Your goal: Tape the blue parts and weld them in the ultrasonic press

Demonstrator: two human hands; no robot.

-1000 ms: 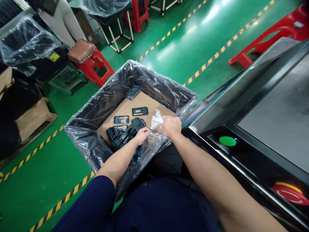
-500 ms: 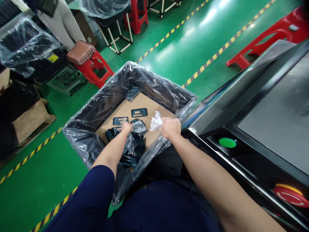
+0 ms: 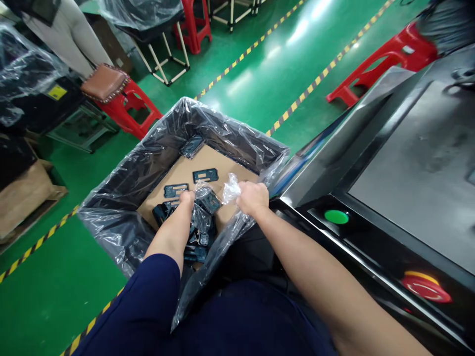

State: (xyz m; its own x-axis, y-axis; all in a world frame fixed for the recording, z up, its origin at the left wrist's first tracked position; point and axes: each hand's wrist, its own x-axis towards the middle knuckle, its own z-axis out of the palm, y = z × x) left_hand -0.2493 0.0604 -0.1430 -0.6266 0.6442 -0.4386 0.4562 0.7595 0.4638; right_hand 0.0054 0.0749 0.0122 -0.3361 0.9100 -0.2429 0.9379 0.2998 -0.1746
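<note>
A bin (image 3: 122, 237) lined with clear plastic film holds a brown cardboard sheet (image 3: 237, 173). Several dark flat parts with cut-outs lie on the sheet, one dark part (image 3: 205, 175) on its own near the middle. My left hand (image 3: 186, 199) is closed on a clear plastic bag (image 3: 201, 217), which has dark parts in and around it. Crumpled clear plastic (image 3: 231, 189) sticks out of my closed right hand (image 3: 253, 199), over the right side of the bin.
To the right stands a black machine with a green button (image 3: 336, 216) and a red knob (image 3: 426, 287). Red stools (image 3: 139, 106) and a person's legs (image 3: 76, 37) are beyond the bin at the upper left. Striped tape marks the green floor.
The view has shifted, so the surroundings appear further left. Beside my left hand, the plastic bag has changed shape and a dark part now shows more clearly under it. Both hands remain closed.
</note>
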